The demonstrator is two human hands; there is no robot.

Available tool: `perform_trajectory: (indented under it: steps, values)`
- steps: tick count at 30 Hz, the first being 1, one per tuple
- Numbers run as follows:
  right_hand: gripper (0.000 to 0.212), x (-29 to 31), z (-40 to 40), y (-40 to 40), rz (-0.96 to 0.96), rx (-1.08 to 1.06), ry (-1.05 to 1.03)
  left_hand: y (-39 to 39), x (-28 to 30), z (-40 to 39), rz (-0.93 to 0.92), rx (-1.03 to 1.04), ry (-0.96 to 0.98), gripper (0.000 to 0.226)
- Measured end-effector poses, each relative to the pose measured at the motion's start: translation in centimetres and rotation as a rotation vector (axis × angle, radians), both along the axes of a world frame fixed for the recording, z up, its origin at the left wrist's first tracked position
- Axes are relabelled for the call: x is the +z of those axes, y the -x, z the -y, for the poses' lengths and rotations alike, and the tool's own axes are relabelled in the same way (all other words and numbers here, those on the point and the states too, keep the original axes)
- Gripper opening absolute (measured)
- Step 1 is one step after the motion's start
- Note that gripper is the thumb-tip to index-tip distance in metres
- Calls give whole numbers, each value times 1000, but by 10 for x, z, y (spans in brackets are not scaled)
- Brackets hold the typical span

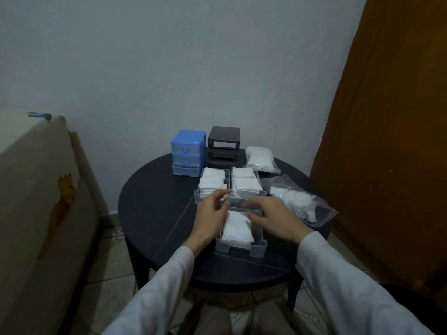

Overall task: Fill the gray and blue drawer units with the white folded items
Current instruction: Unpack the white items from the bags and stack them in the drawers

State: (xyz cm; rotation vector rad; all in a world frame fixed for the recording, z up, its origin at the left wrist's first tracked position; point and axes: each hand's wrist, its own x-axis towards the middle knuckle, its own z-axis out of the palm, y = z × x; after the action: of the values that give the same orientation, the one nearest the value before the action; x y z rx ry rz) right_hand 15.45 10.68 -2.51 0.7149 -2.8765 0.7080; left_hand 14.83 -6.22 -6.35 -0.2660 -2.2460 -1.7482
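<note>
On the round table (150, 213): three clear drawers pulled out of the gray unit (223, 146), whose slots gape; the blue unit (186, 153) stands beside it with its drawers in.
Near drawer (242, 245): sits at the front edge of the table, between both hands, with white folded items (235, 228) heaped inside and rising about to its rim.
Left hand (211, 218): fingers curled at the drawer's far left corner; it seems to pinch the wall or a pad there, but which one I cannot tell.
Right hand (271, 216): fingers fairly straight, laid over the far right part of the drawer, apparently pressing the pads down; no clear pinch visible.
Far drawers (233, 187): two side by side, touching, both stacked with pads well above their rims.
Bags (297, 199): two clear bags of spare pads to the right, one open-mouthed near the table edge.
Risk, overfill: pads standing proud of the rim would likely catch on the unit's slot and bunch or spill as a drawer slides in.
Risk, edge: the near drawer lies close to the table's front; a push toward the body could tip it off.
Risk, crowding: the near drawer almost touches the far pair, so lifting it carelessly may knock their tall stacks.
</note>
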Motion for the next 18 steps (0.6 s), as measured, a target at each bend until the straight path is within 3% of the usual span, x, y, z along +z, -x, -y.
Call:
perform_trajectory:
  steps: [9,18]
  values:
    - [12,10,-73,-18,-61,-262,45,-9,52,-67,-126,-170,198,28]
    - [8,-4,-123,-23,-12,-432,151,10,50,-137,-122,-292,536,20]
